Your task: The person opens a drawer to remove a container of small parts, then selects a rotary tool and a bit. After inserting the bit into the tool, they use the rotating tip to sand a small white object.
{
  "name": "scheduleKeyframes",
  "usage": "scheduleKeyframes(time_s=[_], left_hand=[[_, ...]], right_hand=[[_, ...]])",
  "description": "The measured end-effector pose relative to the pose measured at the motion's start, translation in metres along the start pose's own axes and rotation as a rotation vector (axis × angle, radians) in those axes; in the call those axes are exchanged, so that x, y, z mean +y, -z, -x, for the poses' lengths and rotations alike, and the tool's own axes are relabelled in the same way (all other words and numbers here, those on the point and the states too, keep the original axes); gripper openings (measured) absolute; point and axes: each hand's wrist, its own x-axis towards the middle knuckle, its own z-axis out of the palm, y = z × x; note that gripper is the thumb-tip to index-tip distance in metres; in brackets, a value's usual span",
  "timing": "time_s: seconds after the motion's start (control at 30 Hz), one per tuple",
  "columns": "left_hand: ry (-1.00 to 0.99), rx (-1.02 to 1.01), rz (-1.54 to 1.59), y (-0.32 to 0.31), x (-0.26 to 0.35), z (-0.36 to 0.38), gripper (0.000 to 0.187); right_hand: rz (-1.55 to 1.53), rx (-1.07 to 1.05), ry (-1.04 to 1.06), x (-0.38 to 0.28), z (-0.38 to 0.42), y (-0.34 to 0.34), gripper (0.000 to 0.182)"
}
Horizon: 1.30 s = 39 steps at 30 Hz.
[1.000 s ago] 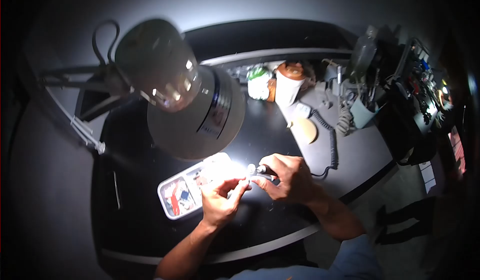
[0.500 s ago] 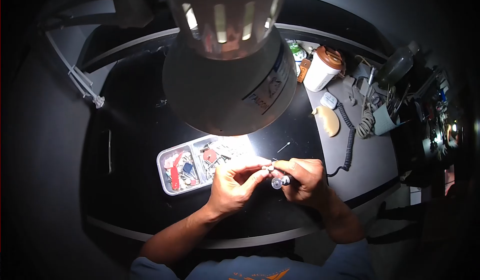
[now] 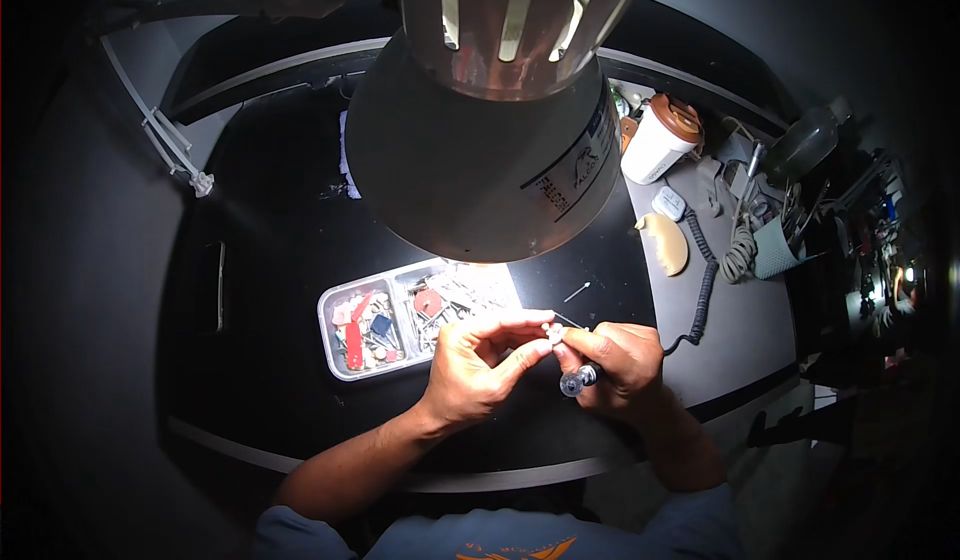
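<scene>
Between the fingertips of my left hand [image 3: 474, 370] is a small whitish piece [image 3: 554, 333], pinched beside the tray. My right hand [image 3: 622, 365] is closed round a dark handpiece [image 3: 582, 378] with a round, clear-looking end. Its fingertips meet the small piece from the right. A thin shaft [image 3: 570, 321] shows just above those fingers. Left of my hands, a clear two-part tray [image 3: 335, 360] holds many small bits and pins, among them a red strip [image 3: 353, 346] and a reddish disc [image 3: 428, 303].
A large lamp shade [image 3: 485, 160] hangs over the dark table [image 3: 270, 230]. One thin pin [image 3: 577, 291] lies above my right hand. At the right are a white cup with brown lid [image 3: 660, 145], a cream curved piece [image 3: 664, 244], a coiled cord [image 3: 707, 285] and a tool holder [image 3: 775, 250].
Both hands have shifted slightly right in view, with the right hand and handpiece a little lower. The lamp, tray and other items appear displaced as the view moved.
</scene>
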Motion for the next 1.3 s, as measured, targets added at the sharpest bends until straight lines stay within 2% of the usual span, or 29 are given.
scheduleKeyframes(time_s=[0.53,0.7,0.9,1.03,1.2,1.3], left_hand=[[0.092,0.03,0.11,0.0,-0.001,0.0,0.034],[0.013,0.063,0.061,0.001,-0.006,0.002,0.03],[0.019,0.071,0.004,0.0,-0.003,0.002,0.028],[0.104,0.1,0.137,-0.004,0.0,0.003,0.03],[0.175,0.149,0.141,-0.008,0.007,0.004,0.029],[0.137,0.139,0.107,-0.005,-0.001,0.006,0.025]], right_hand=[[-0.03,-0.041,-0.008,-0.001,-0.001,0.002,0.023],[-0.083,-0.121,-0.11,-0.007,-0.009,0.012,0.017],[-0.009,-0.139,-0.195,0.001,-0.005,0.008,0.02],[0.044,-0.14,-0.268,-0.001,-0.005,0.006,0.019],[0.097,-0.214,-0.395,-0.012,-0.008,0.01,0.046],[0.128,-0.25,-0.437,-0.015,-0.009,0.008,0.062]])
